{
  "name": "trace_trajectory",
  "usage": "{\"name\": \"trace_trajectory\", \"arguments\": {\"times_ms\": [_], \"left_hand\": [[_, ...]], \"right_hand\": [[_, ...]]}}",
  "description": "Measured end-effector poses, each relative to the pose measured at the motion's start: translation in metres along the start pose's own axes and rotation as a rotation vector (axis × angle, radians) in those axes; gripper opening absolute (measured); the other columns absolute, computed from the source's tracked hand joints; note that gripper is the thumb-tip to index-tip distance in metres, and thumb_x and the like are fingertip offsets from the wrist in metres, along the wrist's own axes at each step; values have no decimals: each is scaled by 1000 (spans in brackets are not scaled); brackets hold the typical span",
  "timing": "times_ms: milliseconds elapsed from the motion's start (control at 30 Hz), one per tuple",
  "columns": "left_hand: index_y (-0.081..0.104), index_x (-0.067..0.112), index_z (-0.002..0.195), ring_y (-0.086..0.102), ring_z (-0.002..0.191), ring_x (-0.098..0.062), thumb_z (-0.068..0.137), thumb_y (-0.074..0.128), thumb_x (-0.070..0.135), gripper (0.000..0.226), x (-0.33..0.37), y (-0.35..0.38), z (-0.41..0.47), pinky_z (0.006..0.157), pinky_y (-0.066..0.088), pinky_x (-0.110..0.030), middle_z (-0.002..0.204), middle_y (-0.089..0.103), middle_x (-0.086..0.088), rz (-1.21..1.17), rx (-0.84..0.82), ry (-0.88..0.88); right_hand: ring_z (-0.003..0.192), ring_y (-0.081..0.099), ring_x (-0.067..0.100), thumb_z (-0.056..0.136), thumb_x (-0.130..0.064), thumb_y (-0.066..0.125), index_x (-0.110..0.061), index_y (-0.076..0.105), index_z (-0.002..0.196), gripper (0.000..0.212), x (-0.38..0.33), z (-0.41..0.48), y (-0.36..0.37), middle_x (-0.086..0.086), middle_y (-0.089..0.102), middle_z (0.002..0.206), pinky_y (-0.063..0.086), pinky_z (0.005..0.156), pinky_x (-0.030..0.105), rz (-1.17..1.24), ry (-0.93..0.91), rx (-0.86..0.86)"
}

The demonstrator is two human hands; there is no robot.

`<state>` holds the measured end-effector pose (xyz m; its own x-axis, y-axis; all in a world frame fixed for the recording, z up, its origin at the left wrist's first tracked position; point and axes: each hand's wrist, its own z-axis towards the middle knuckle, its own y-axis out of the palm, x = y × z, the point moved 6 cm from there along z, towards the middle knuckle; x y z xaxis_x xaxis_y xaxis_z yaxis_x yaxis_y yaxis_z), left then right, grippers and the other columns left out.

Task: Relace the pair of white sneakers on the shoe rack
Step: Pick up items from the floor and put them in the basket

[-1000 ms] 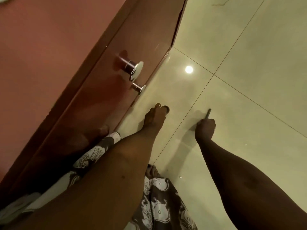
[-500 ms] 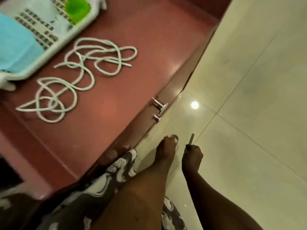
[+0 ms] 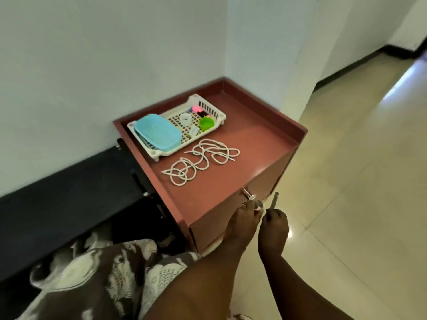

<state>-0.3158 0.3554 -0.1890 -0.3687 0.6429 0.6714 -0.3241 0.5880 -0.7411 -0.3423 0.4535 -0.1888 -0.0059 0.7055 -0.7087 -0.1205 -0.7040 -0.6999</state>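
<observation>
- Head view, surroundings: the red-brown cabinet (image 3: 231,181) stands in a corner of the white wall (image 3: 115,54), on pale floor tiles (image 3: 346,204). Its top has a raised rim on 3 sides.
- A white slotted tray (image 3: 218,115) at the back of that top holds a blue basket (image 3: 157,131) and a green cap (image 3: 206,123).
- The white laces (image 3: 201,161) lie in loose loops on the cabinet top, just in front of the tray and well apart from both my hands.
- Hard to tell: the cabinet's inside is shut away behind its front. The small pink and clear bits in the tray are too small to name, and the dark gap to the cabinet's left is blurred.
- My patterned garment (image 3: 104,273) fills the lower left.
- There are 2 silver knobs on the front. My left hand (image 3: 245,218) has its fingertips curled on the lower knob (image 3: 260,205), just under the upper knob (image 3: 248,195).
- My right hand (image 3: 275,224), just beside the left, is clenched around a thin grey stick (image 3: 275,200) that points upward.
</observation>
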Motion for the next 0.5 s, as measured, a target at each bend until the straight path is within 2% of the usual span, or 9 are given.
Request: {"name": "trace_trajectory", "arguments": {"times_ms": [67, 133, 167, 200, 233, 267, 300, 367, 500], "left_hand": [[57, 36, 87, 57, 56, 12, 73, 56, 60, 28, 11, -33, 6, 55, 39, -2, 64, 62, 22, -115, -56, -30], [57, 30, 87, 60, 56, 4, 78, 41, 49, 27, 31, -60, 17, 50, 40, -7, 65, 63, 15, -69, -9, 88], [62, 23, 86, 62, 57, -5, 82, 43, 42, 27, 37, -80, 27, 50, 42, -13, 67, 65, 8, 9, 115, 160], [65, 16, 91, 65, 66, -15, 86, 46, 36, 28, 41, -103, 41, 58, 46, -21, 75, 67, -1, 50, 222, 227], [65, 12, 101, 65, 79, -24, 90, 50, 31, 26, 45, -121, 54, 68, 48, -30, 86, 68, -9, 53, 245, 236], [64, 13, 108, 63, 88, -30, 93, 51, 28, 25, 48, -140, 68, 73, 47, -36, 94, 67, -13, 21, 186, 208], [64, 16, 109, 62, 90, -32, 93, 52, 28, 23, 48, -159, 82, 74, 46, -39, 96, 67, -14, -2, 181, 195], [67, 23, 104, 62, 91, -30, 91, 54, 27, 19, 40, -202, 112, 76, 44, -36, 96, 69, -11, 20, 280, 143], [71, 27, 99, 59, 104, -26, 88, 56, 30, 19, 9, -261, 181, 100, 33, -40, 102, 70, -4, 219, 338, -36]], "right_hand": [[95, 60, 36, 87, 5, 55, 6, 68, 104, 22, -34, 3, -13, 22, 62, 110, 46, 80, 33, 48, -64, 29], [90, 62, 39, 85, 5, 58, 7, 69, 101, 20, -72, 13, -20, 23, 64, 106, 48, 77, 35, 93, -174, 79], [86, 63, 39, 82, 6, 60, 7, 69, 98, 18, -89, 21, -22, 24, 65, 101, 47, 74, 34, 107, -227, 99], [83, 63, 38, 81, 6, 60, 7, 70, 95, 17, -109, 30, -21, 25, 65, 97, 45, 71, 33, 119, -265, 100], [82, 62, 37, 81, 6, 59, 7, 70, 93, 16, -128, 39, -20, 24, 65, 94, 40, 70, 31, 132, -283, 81], [82, 60, 35, 83, 4, 58, 6, 70, 94, 16, -150, 50, -17, 24, 65, 93, 34, 67, 28, 150, -291, 50], [83, 60, 35, 86, 2, 56, 5, 70, 95, 18, -171, 61, -11, 23, 65, 94, 30, 65, 27, 145, -299, 11], [88, 60, 36, 89, -2, 52, 2, 70, 100, 21, -211, 81, 4, 22, 66, 97, 33, 68, 32, 88, -326, -72], [97, 61, 35, 85, 3, 48, -3, 71, 101, 29, -271, 115, 44, 20, 68, 103, 40, 77, 34, -29, -432, -187]]}}
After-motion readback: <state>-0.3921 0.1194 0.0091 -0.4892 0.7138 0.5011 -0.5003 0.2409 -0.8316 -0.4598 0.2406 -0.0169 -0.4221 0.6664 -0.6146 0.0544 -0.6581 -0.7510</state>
